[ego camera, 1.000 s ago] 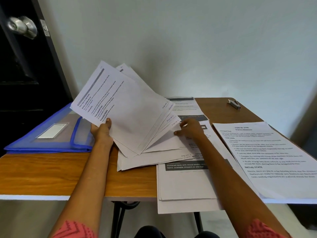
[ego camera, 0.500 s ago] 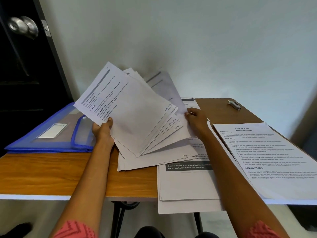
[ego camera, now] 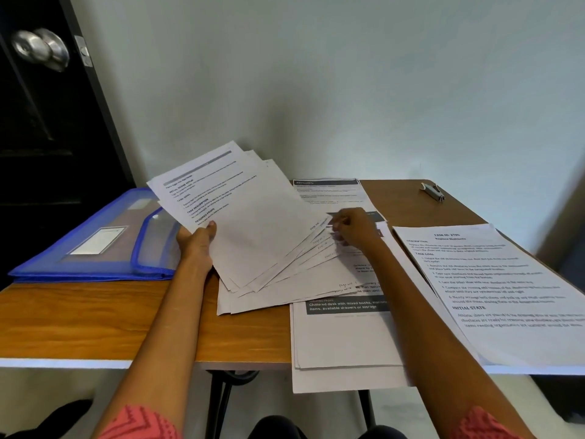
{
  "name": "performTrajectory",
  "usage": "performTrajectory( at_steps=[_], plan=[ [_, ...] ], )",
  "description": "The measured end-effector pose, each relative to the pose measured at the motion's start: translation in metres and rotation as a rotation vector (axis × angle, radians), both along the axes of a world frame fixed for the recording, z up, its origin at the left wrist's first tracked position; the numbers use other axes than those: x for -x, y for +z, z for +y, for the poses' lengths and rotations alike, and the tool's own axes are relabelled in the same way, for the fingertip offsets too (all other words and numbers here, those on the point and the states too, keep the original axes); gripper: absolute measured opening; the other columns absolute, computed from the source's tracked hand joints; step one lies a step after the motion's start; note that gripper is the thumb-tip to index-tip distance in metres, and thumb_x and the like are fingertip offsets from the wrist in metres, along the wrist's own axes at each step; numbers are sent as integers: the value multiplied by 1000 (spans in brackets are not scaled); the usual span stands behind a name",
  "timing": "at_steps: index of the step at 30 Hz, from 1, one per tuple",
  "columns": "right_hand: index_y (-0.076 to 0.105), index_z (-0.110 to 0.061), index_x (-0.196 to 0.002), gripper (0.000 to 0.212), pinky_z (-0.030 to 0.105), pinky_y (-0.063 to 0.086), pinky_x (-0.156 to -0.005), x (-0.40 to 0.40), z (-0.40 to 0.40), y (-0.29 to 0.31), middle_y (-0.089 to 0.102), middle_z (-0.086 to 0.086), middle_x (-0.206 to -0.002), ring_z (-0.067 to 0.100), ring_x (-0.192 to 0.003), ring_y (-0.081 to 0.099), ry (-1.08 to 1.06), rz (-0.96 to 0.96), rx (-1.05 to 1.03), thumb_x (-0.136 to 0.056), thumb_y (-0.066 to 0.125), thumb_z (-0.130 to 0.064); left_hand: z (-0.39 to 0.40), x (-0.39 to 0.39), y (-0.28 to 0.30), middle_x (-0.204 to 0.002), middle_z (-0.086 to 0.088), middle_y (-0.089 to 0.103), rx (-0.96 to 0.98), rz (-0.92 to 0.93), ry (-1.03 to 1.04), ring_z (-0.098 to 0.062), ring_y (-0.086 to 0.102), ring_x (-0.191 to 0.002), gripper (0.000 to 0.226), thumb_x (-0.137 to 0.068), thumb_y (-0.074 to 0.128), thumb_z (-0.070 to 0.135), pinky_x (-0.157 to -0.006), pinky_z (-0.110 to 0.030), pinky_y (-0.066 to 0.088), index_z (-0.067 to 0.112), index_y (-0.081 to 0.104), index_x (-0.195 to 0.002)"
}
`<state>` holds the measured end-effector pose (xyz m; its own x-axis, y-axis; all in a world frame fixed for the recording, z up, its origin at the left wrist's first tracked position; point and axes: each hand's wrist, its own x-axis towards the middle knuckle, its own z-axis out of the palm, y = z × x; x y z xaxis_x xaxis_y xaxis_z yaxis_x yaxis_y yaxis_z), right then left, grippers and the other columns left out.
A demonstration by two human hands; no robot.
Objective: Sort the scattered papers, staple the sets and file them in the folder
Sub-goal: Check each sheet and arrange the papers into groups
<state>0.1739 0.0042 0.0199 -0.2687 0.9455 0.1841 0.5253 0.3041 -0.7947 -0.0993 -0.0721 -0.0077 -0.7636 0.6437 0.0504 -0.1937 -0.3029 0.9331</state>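
Wood-grain laminate with a pale front edge covers the table [ego camera: 95, 315], which stands against a plain, matte, pale wall [ego camera: 348, 90]. At far left a black door [ego camera: 38, 128] carries a round, shiny metal knob [ego camera: 41, 49]. A flat, translucent blue plastic folder [ego camera: 104, 239] with a white label lies on the table's left end. The left hand [ego camera: 198, 245] grips a fanned stack of thin printed papers [ego camera: 253, 229], thumb on top, their lower ends resting on the table. The right hand [ego camera: 353, 226] has its fingers curled, pinching the fan's right corners. Flat sheets [ego camera: 342, 337] overhang the front edge below it. Another printed pile [ego camera: 500, 289] lies at right. A small grey stapler [ego camera: 432, 192] sits at the far right corner.
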Motion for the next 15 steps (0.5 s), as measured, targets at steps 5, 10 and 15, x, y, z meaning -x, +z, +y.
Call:
performTrajectory(
  at_steps=[5,10,15],
  plan=[
    [57,-11,-123,59,37,53,-89,-2,-7,1,58,8,-119,22,-91,60,17,-293,164,-72,79,-30,-1,-1,1,-125,-11,57,-2,10,30,-26,54,-115,49,-83,55,-13,-98,-44,46,6,52,-128],
    [57,-10,-121,57,39,54,-88,1,-10,1,53,9,-124,24,-97,58,7,-257,145,-70,81,-23,-2,-2,2,-126,-10,56,-11,9,31,-24,53,-116,50,-84,54,-12,-99,-41,46,7,50,-130],
    [68,2,-99,30,39,54,-87,-4,-6,0,67,16,-100,24,-83,62,-44,-102,175,-75,77,-14,-1,-3,3,-126,-10,57,-21,-3,41,-25,54,-116,50,-83,54,-13,-99,-42,46,7,51,-129]
  ],
)
